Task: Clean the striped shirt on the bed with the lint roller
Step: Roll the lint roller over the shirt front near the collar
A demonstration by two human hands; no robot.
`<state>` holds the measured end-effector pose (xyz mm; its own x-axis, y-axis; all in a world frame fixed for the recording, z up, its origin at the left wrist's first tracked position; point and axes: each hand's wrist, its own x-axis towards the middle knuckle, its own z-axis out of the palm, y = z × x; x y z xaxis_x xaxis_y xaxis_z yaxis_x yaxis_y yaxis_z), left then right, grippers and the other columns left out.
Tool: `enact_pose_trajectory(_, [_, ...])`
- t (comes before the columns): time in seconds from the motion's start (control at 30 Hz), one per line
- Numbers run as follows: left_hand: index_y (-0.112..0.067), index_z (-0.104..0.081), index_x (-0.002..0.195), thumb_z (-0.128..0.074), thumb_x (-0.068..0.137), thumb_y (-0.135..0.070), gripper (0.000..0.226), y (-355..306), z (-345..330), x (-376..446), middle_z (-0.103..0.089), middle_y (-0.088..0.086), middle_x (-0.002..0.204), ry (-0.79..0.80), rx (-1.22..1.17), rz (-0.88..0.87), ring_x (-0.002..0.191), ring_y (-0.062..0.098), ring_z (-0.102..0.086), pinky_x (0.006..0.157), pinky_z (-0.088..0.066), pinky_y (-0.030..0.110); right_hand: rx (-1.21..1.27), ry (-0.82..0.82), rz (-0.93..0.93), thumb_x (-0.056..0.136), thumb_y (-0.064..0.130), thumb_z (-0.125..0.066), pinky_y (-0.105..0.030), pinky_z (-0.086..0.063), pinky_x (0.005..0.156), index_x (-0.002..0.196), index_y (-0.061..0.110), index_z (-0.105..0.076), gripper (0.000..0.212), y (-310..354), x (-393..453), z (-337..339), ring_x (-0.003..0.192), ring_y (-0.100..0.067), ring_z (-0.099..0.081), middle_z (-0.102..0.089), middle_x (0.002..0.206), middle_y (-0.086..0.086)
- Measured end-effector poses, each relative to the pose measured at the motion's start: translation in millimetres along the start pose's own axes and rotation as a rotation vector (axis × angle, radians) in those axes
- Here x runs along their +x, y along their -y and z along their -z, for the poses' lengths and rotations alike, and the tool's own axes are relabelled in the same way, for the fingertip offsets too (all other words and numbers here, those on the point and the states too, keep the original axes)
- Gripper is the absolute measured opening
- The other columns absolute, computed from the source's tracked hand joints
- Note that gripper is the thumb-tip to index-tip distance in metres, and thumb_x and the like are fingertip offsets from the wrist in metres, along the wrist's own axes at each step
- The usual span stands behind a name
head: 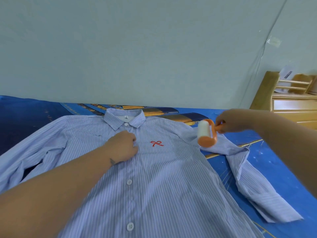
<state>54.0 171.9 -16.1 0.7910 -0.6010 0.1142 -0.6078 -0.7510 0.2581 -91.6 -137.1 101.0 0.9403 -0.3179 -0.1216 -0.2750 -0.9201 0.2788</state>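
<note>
Hands work well apart over a striped shirt (154, 186) that lies flat, front up and buttoned, on a bed covered by a blue sheet (277, 162). The left hand (122, 148) rests palm down on the chest of the shirt, just below the collar (124, 118), with its fingers curled against the fabric along the button placket; whether they pinch cloth or only press on it cannot be told. Just to the right of this hand sits a small red bow (156, 143) stitched on the chest. The right hand (231, 121) is closed around the orange handle of a lint roller (206, 133), whose white roll points down and toward the left hand, lying at the shoulder seam where the sleeve on that side begins. Contact between roll and cloth is likely but blurred. Beyond the right hand that sleeve bends and runs down across the sheet. Outside the left forearm the other sleeve lies rumpled. Past both hands rises a pale wall (137, 48), and beyond the right forearm stands a wooden headboard (267, 90).
</note>
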Motion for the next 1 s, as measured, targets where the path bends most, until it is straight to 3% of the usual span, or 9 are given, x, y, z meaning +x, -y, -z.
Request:
enact_pose_trajectory(0.1, [-0.018, -0.043, 0.121, -0.056, 0.087, -0.022, 0.036, -5, 2, 4, -0.057, 0.006, 0.115, -0.091, -0.113, 0.031, 0.099, 0.023, -0.058, 0.088, -0.051, 0.04, 0.246, -0.11, 0.009, 0.088, 0.044, -0.054, -0.025, -0.036, 0.055, 0.096, 0.021, -0.056, 0.025, 20, 9, 8, 0.065, -0.012, -0.052, -0.064, 0.077, 0.005])
enact_pose_trajectory(0.17, [-0.019, -0.037, 0.121, -0.054, 0.086, -0.013, 0.039, -9, 2, 8, -0.058, 0.007, 0.116, -0.121, -0.122, 0.038, 0.099, 0.025, -0.058, 0.088, -0.052, 0.044, 0.228, -0.119, 0.06, 0.092, 0.038, -0.051, -0.025, -0.035, 0.054, 0.101, 0.02, -0.053, 0.02, 43, 20, 4, 0.061, -0.011, -0.047, -0.06, 0.077, 0.004])
enact_pose_trajectory(0.27, [-0.019, -0.032, 0.125, -0.055, 0.085, -0.009, 0.048, -11, 0, 17, -0.055, 0.008, 0.126, -0.09, -0.087, 0.06, 0.107, 0.027, -0.056, 0.092, -0.05, 0.044, 0.12, -0.143, 0.103, 0.09, 0.019, -0.047, -0.028, -0.039, 0.06, 0.112, 0.032, -0.049, 0.025, 78, 32, -7, 0.072, -0.013, -0.052, -0.052, 0.079, 0.012])
enact_pose_trajectory(0.37, [-0.018, -0.029, 0.127, -0.056, 0.085, -0.009, 0.051, -6, -2, 27, -0.057, 0.008, 0.126, -0.045, -0.027, 0.086, 0.108, 0.027, -0.057, 0.093, -0.049, 0.044, 0.134, -0.18, 0.115, 0.092, 0.03, -0.047, -0.032, -0.046, 0.067, 0.107, 0.042, -0.055, 0.021, 105, 48, -13, 0.084, -0.016, -0.056, -0.06, 0.096, 0.011])
enact_pose_trajectory(0.5, [-0.019, -0.026, 0.127, -0.052, 0.087, -0.007, 0.049, 4, -3, 38, -0.062, 0.008, 0.116, -0.031, -0.107, 0.109, 0.099, 0.026, -0.062, 0.089, -0.052, 0.044, 0.176, -0.155, 0.167, 0.09, 0.019, -0.05, -0.029, -0.043, 0.063, 0.108, 0.034, -0.06, 0.024, 134, 74, -10, 0.083, -0.017, -0.056, -0.062, 0.1, 0.005])
enact_pose_trajectory(0.67, [-0.017, -0.026, 0.132, -0.055, 0.086, -0.007, 0.056, 11, 0, 44, -0.063, 0.008, 0.106, -0.048, -0.185, 0.134, 0.09, 0.023, -0.062, 0.079, -0.054, 0.039, 0.221, -0.151, 0.244, 0.09, 0.013, -0.053, -0.032, -0.049, 0.075, 0.113, 0.025, -0.062, 0.028, 167, 97, -1, 0.086, -0.02, -0.058, -0.063, 0.103, -0.002])
enact_pose_trajectory(0.77, [-0.016, -0.026, 0.133, -0.055, 0.086, -0.01, 0.056, 12, -2, 44, -0.062, 0.011, 0.11, -0.021, -0.124, 0.109, 0.091, 0.026, -0.062, 0.074, -0.051, 0.036, 0.291, -0.138, 0.25, 0.091, 0.016, -0.054, -0.037, -0.052, 0.085, 0.112, 0.023, -0.063, 0.024, 171, 103, -4, 0.092, -0.022, -0.06, -0.064, 0.105, -0.004])
enact_pose_trajectory(0.9, [-0.016, -0.039, 0.133, -0.052, 0.088, -0.013, 0.046, 10, -7, 46, -0.059, 0.011, 0.121, -0.021, 0.097, 0.036, 0.106, 0.028, -0.059, 0.089, -0.051, 0.04, 0.343, -0.148, 0.251, 0.09, 0.019, -0.054, -0.025, -0.041, 0.064, 0.107, 0.026, -0.062, 0.02, 151, 94, -15, 0.082, -0.018, -0.054, -0.059, 0.096, 0.001])
enact_pose_trajectory(1.0, [-0.019, -0.053, 0.126, -0.047, 0.092, -0.016, 0.035, 9, -10, 48, -0.058, 0.008, 0.123, -0.007, 0.338, -0.045, 0.112, 0.026, -0.056, 0.092, -0.048, 0.038, 0.377, -0.152, 0.218, 0.088, 0.018, -0.056, -0.024, -0.036, 0.063, 0.104, 0.03, -0.064, 0.022, 127, 81, -23, 0.078, -0.014, -0.052, -0.057, 0.09, 0.006])
